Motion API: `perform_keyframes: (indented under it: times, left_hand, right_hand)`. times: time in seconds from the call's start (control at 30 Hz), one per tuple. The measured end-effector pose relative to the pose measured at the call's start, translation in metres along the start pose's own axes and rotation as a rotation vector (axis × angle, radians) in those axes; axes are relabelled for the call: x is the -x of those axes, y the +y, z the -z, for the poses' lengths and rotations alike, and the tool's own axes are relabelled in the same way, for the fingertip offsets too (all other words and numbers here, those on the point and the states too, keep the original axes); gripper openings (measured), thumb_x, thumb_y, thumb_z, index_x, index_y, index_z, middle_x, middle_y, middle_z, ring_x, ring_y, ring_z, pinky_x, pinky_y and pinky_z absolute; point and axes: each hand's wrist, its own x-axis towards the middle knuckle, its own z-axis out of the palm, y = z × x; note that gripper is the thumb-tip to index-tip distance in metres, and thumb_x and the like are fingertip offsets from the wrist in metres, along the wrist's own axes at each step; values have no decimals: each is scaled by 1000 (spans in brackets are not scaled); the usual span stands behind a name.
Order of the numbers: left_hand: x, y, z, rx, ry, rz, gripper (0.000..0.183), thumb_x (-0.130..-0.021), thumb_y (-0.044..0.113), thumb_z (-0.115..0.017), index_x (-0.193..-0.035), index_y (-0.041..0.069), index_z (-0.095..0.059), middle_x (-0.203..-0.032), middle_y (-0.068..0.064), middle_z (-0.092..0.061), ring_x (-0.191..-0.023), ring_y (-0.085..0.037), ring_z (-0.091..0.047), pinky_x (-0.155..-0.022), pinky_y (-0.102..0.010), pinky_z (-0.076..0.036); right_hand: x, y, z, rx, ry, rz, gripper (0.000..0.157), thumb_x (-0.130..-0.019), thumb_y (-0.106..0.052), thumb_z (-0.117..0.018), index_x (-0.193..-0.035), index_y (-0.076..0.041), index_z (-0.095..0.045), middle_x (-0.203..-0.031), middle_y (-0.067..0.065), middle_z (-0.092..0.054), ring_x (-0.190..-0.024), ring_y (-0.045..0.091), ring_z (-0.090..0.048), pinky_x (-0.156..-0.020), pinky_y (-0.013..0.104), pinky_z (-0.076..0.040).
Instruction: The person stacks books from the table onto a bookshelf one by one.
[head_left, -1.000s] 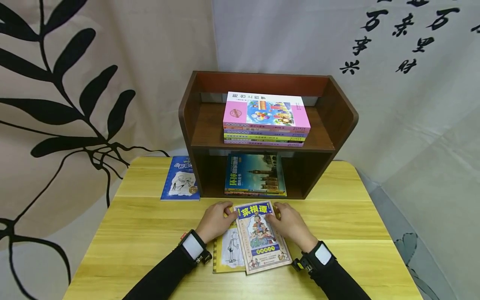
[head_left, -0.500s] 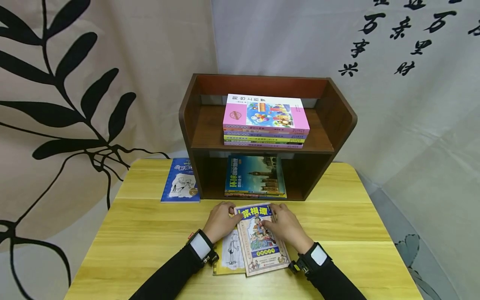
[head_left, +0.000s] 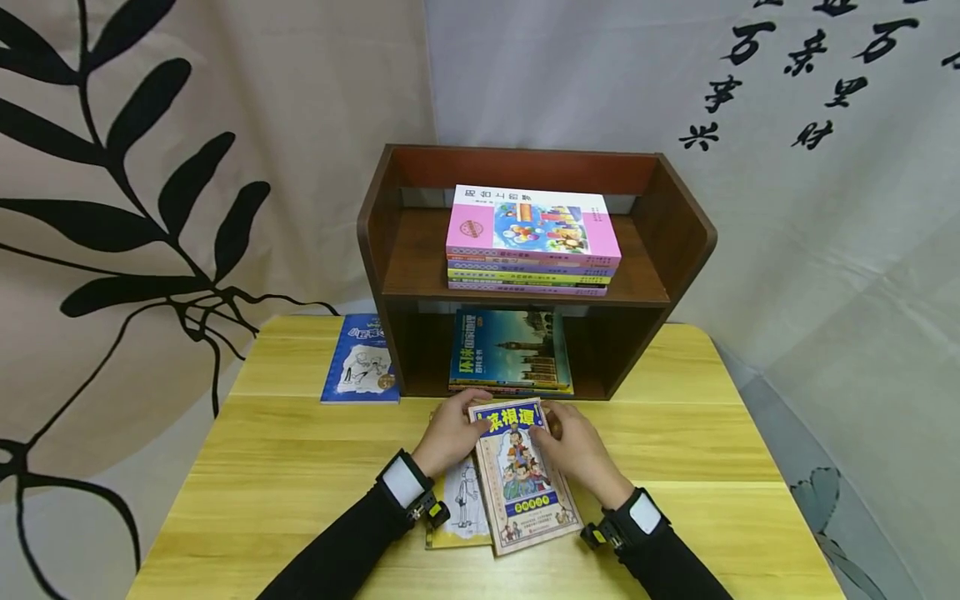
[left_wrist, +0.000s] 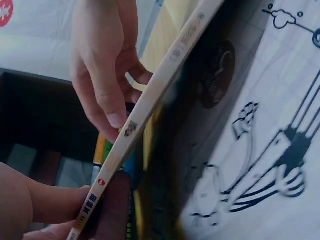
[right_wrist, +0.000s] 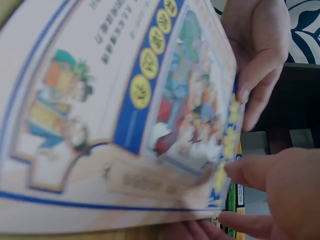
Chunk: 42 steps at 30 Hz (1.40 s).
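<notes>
A cream paperback book [head_left: 525, 492] with a blue title band and cartoon children is held by its far end, face up, tilted above a yellow book [head_left: 463, 508]. My left hand [head_left: 452, 433] pinches its upper left corner, thumb on the cover. At the upper right corner, my right hand [head_left: 577, 450] holds it, thumb on the cover and fingers around the edge. The left wrist view shows the cream book's spine [left_wrist: 155, 92] between both hands, with a gap above the yellow book's drawn cover [left_wrist: 270, 165]. The cream book hides part of the yellow one.
A brown two-tier shelf [head_left: 671, 242] stands just beyond my hands. Several pink-topped books [head_left: 532, 233] lie stacked on its upper tier, and teal-covered books [head_left: 510, 350] lie below. A blue book [head_left: 363, 362] lies left of it on the wooden table [head_left: 285, 483].
My left hand has moved up and right to the book's far left corner. The cream book's near edge has shifted slightly toward me. The right hand stays at its corner.
</notes>
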Motion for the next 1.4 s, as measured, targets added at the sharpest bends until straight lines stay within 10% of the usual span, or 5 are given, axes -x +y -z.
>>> perform_keyframes:
  times: [0.3, 0.57, 0.8, 1.17, 1.4]
  left_hand:
    - [8, 36, 27, 166, 165, -178, 37, -101, 5, -67, -134, 23, -72, -129, -10, -71, -88, -19, -74, -70, -32, -64]
    - [15, 46, 51, 268, 199, -218, 48, -102, 2, -64, -147, 18, -64, -134, -11, -63, -106, -31, -72, -82, -35, -65]
    - [19, 26, 50, 172, 142, -248, 51, -105, 16, -65, -155, 22, -56, -135, -9, -61, -108, -25, -68, -83, -30, -63]
    - [19, 9, 54, 194, -172, -281, 71, -109, 35, -57, -169, 37, -21, -160, -9, -51, -121, -24, -69, -98, -37, -60]
    - [21, 7, 48, 277, -102, -266, 69, -109, 21, -58, -168, 39, -26, -174, -4, -32, -135, -28, -61, -105, -35, -55]
  right_hand:
    - [7, 3, 18, -427, 61, 35, 58, -103, -51, -61, -152, -21, -56, -123, 15, -74, -102, 26, -75, -81, 38, -63]
    - [13, 7, 34, -640, 108, 92, 35, -105, -32, -65, -124, -4, -71, -98, 19, -77, -78, 20, -76, -66, 29, -62]
    - [15, 1, 45, -645, 88, 168, 31, -104, -21, -66, -120, 5, -70, -94, 25, -78, -73, 20, -78, -61, 32, -64]
    - [11, 4, 66, -571, 14, 190, 32, -104, -23, -67, -122, 2, -73, -96, 24, -79, -74, 23, -79, -63, 33, -65]
    - [8, 5, 61, -641, 32, 130, 47, -101, -26, -71, -144, -7, -63, -110, 19, -80, -81, 24, -79, -68, 33, -65]
